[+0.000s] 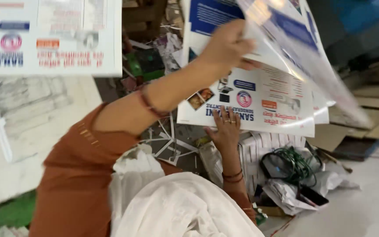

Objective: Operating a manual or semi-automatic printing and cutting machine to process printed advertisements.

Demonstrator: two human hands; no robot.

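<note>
Between both hands, left hand (227, 44) lifts glossy sheet (286, 39); right hand (225, 129) presses poster stack (268, 109).

L hand (227, 44) is gripping the raised sheet (286, 39) up top, above the poster stack (268, 103). R hand (225, 129) is pressing flat on the stack's near edge. Cable coil (292, 164) is lying below-right of the stack, on crumpled paper (286, 193). Another poster (49, 37) is sitting far left.

I am viewing through one head-worn camera; it is looking steeply down, at close range, over the hands (227, 87) and printed sheets (259, 98).
</note>
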